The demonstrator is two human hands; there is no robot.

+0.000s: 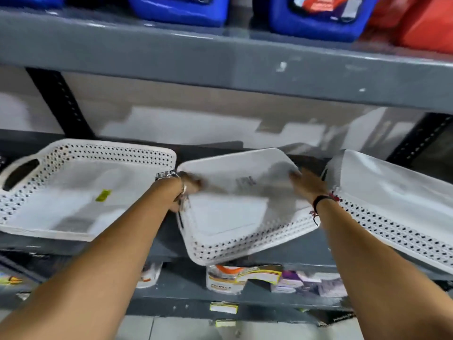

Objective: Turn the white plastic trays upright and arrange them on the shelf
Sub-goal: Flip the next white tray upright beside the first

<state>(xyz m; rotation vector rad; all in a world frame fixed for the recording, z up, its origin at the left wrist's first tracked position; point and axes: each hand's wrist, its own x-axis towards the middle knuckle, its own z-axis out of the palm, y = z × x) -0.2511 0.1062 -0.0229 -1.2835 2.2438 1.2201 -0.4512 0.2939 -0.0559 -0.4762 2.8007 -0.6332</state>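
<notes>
Both forearms enter from the bottom corners and reach up to the middle shelf (169,244). Left hand (182,190), with a metal watch (166,174) on its wrist, grips the left edge of the middle tray (232,217); fingers curled over the rim, heavy motion blur. Right hand (307,184), with a black and red wristband (323,200), lies on the tray's right far corner, fingers spread flat against the plastic; can't tell if they hook the edge.

Middle tray sits between the hands, tilted, near perforated wall hanging over the shelf's front edge, solid base facing the camera with a dark printed mark on it. Blur hides whether it's upside down or mid-turn.

Left of the left hand: left tray (81,190), upright on the same shelf, open side up, perforated walls, handle cutout at its far left, yellow-green sticker (103,195) on its floor.

Right of the right hand: right tray (397,204), tipped, smooth base up, dotted wall toward the front, just beside the wristband.

Above the hands: grey upper shelf (220,62) carrying blue bins (179,11) and a red container (421,20).

Below the hands: packaged goods (245,278) on a lower shelf, price labels (223,307) on its edge.
</notes>
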